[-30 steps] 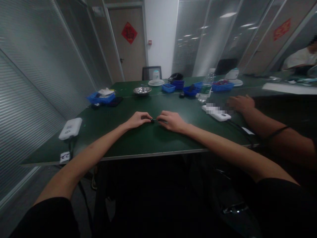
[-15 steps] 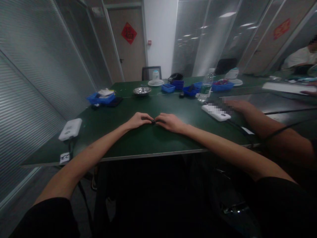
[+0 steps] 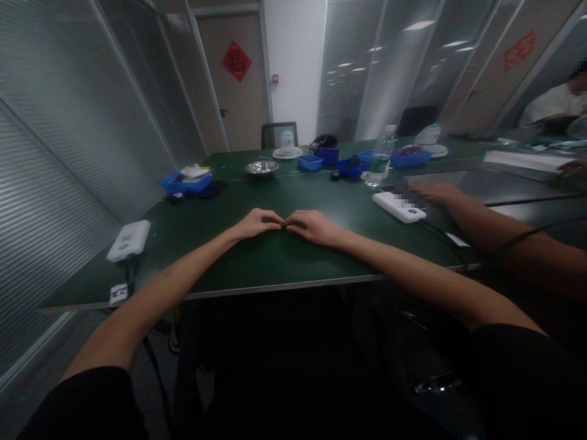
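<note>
Both my hands rest on the green table (image 3: 275,260), stretched far out in front of me. My left hand (image 3: 257,222) and my right hand (image 3: 309,227) meet fingertip to fingertip, each with its fingers pinched. Between the fingertips sits a small dark object (image 3: 284,227), too small to make out. Both hands are closed on it.
A white device (image 3: 129,240) with a cable lies at the left edge. Blue bins (image 3: 186,182), a metal bowl (image 3: 261,167) and a water bottle (image 3: 378,162) stand further back. Another person's arm (image 3: 481,223) rests at the right by a white device (image 3: 398,206).
My two hands have drawn closer together, so less of the small dark object shows between the fingertips. The other person's hand at the right has shifted slightly back.
</note>
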`<state>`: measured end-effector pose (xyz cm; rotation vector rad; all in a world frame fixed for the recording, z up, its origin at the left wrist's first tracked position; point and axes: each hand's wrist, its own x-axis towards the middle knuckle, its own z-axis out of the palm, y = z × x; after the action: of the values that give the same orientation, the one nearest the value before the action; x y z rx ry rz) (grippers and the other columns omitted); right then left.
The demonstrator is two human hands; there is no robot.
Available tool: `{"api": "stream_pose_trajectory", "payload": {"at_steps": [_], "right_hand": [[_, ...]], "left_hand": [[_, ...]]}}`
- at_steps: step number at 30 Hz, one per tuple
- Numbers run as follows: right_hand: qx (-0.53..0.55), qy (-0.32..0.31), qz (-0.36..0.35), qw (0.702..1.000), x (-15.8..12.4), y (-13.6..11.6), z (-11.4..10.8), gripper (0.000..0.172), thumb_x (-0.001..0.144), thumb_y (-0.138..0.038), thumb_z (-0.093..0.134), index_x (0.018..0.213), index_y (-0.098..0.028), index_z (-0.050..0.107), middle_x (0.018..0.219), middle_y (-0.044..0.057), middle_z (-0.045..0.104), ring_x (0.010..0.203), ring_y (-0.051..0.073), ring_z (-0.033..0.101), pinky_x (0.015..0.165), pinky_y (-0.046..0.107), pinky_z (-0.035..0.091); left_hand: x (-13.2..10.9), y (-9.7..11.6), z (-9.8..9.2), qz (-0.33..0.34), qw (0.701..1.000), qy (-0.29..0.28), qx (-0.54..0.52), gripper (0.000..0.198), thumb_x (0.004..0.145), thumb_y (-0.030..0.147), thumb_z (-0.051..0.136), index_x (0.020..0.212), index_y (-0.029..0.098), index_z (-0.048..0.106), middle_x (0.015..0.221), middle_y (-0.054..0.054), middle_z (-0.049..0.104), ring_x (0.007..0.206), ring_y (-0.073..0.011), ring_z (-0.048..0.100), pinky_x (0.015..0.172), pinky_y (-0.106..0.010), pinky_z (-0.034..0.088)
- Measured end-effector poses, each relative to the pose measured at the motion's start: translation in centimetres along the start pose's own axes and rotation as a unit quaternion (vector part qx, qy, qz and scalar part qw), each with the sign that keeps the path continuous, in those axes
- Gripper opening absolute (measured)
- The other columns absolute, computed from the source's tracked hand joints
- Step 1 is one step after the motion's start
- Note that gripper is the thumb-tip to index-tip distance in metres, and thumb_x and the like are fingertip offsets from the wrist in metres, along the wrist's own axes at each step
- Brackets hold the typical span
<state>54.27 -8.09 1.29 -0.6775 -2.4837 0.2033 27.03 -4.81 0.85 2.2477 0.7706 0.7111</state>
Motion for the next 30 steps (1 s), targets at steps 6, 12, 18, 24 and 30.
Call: {"api": "stream_pose_trajectory", "payload": {"at_steps": [6, 12, 18, 24, 30], "right_hand": [[0.074, -0.003, 0.070, 0.995, 0.3, -0.1, -0.2, 0.025, 0.105, -0.034, 0.059, 0.114, -0.017, 0.074, 0.092, 0.005, 0.076, 0.079, 0.018, 0.068, 0.077, 0.029, 0.049], [0.040, 0.003, 0.014, 0.999, 0.1, -0.5, -0.3, 0.024, 0.104, -0.035, 0.060, 0.116, -0.020, 0.074, 0.109, 0.008, 0.076, 0.095, 0.021, 0.069, 0.086, 0.032, 0.048], [0.097, -0.003, 0.072, 0.993, 0.2, -0.5, -0.6, 0.026, 0.104, -0.038, 0.059, 0.112, -0.019, 0.075, 0.094, 0.005, 0.076, 0.081, 0.018, 0.067, 0.078, 0.029, 0.047], [0.172, 0.018, 0.153, 0.973, 0.3, -0.2, -0.8, 0.034, 0.101, -0.045, 0.059, 0.102, -0.015, 0.075, 0.073, 0.001, 0.069, 0.066, 0.014, 0.059, 0.070, 0.027, 0.044], [0.161, 0.041, 0.155, 0.974, 0.2, 0.2, -0.4, 0.031, 0.100, -0.043, 0.060, 0.105, -0.016, 0.076, 0.081, 0.002, 0.072, 0.070, 0.015, 0.063, 0.072, 0.028, 0.048]], "left_hand": [[-0.1, 0.4, 0.6, 0.053, 0.996, 0.028, 0.062, 0.030, 0.093, 0.039, 0.077, 0.114, 0.018, 0.082, 0.109, -0.011, 0.076, 0.102, -0.0247, 0.069, 0.097, -0.040, 0.052], [0.1, 0.4, 0.0, -0.016, 0.999, -0.019, -0.022, 0.036, 0.089, 0.044, 0.079, 0.112, 0.017, 0.082, 0.108, -0.010, 0.078, 0.100, -0.0250, 0.071, 0.093, -0.038, 0.054], [0.0, 0.8, -0.1, 0.049, 0.998, -0.016, 0.045, 0.032, 0.092, 0.040, 0.077, 0.115, 0.018, 0.081, 0.107, -0.010, 0.074, 0.096, -0.0228, 0.068, 0.089, -0.036, 0.053], [-0.1, 1.1, 0.4, 0.082, 0.993, -0.012, 0.080, 0.033, 0.095, 0.037, 0.074, 0.122, 0.018, 0.079, 0.109, -0.010, 0.072, 0.094, -0.0217, 0.066, 0.086, -0.034, 0.051], [-0.2, 1.0, 0.1, 0.027, 0.997, -0.006, 0.073, 0.043, 0.094, 0.040, 0.075, 0.131, 0.017, 0.075, 0.103, -0.008, 0.073, 0.086, -0.0199, 0.064, 0.079, -0.032, 0.051]]}}
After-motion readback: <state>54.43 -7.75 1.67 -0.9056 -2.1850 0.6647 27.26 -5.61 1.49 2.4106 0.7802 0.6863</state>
